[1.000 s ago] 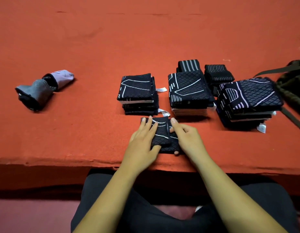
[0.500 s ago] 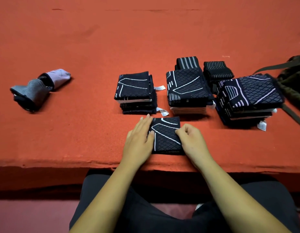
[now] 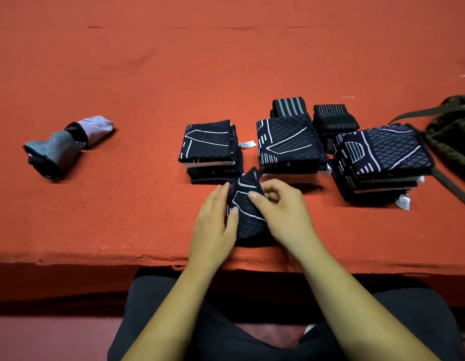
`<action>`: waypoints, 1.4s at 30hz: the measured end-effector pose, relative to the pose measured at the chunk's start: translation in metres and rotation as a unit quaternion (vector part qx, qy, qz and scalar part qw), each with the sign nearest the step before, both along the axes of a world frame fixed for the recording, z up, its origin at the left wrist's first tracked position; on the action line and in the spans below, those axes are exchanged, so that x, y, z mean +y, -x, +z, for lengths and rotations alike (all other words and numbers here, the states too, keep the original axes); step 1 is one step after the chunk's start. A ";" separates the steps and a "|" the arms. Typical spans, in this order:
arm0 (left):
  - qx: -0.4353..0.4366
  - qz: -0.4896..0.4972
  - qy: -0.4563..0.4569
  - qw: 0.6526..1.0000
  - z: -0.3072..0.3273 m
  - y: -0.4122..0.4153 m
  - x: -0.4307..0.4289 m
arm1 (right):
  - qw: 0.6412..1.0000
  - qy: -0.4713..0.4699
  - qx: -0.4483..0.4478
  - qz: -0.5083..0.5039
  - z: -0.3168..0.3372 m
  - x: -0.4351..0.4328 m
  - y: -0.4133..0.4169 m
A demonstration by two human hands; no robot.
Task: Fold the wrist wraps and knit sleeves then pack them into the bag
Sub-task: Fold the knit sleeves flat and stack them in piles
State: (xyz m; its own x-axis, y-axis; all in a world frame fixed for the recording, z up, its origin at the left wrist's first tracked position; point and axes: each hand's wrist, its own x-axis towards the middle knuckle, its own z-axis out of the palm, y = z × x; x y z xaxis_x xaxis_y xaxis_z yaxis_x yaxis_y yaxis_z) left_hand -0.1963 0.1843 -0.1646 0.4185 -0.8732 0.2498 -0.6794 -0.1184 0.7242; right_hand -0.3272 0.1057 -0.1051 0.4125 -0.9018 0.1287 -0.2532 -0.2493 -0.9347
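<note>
The left hand (image 3: 215,225) lies along the left edge of a black patterned knit sleeve (image 3: 248,222), fingers nearly straight, thumb pressed on top. The right hand (image 3: 286,214) grips the sleeve's right edge, forefinger across the fabric and the other fingers curled. The sleeve is held between both hands at the near edge of the red surface (image 3: 148,87), with its far corner tilted up.

Just behind the hands stand three stacks of folded sleeves: left stack (image 3: 209,142), middle stack (image 3: 287,142), right stack (image 3: 385,149). Two folded striped wrist wraps (image 3: 288,105) lie behind the stacks. The dark bag (image 3: 453,136) lies at the right edge; its contents cannot be seen. A grey and lilac bundle (image 3: 56,147) lies well apart on the left.

Assessment: folding appears nearly complete. All packing appears to remain.
</note>
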 end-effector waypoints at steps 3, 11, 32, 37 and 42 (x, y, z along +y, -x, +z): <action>0.287 -0.002 0.096 0.953 0.024 -0.002 0.008 | 0.994 0.041 -0.022 0.099 0.037 0.002 -0.008; 0.374 0.012 0.257 0.891 0.091 -0.057 0.000 | 0.998 -0.033 -0.030 0.046 0.084 -0.040 -0.047; 0.020 0.047 -0.059 0.997 0.086 -0.145 -0.086 | 0.963 0.096 0.246 -0.060 0.061 -0.110 -0.128; 0.056 0.121 -0.015 0.991 0.094 -0.189 -0.045 | 0.962 0.202 0.181 -0.035 0.092 -0.084 -0.159; 0.064 0.273 0.012 0.960 0.082 -0.259 0.024 | 0.969 0.182 0.138 0.089 0.088 -0.028 -0.231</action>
State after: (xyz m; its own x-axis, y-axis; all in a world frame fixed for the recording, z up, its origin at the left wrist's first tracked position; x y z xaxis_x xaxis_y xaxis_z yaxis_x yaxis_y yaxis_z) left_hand 0.0632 0.2082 -0.0826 0.8409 -0.5095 0.1826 -0.4254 -0.4135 0.8050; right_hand -0.0962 0.0776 -0.0168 0.6214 -0.7289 0.2873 -0.4045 -0.6125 -0.6791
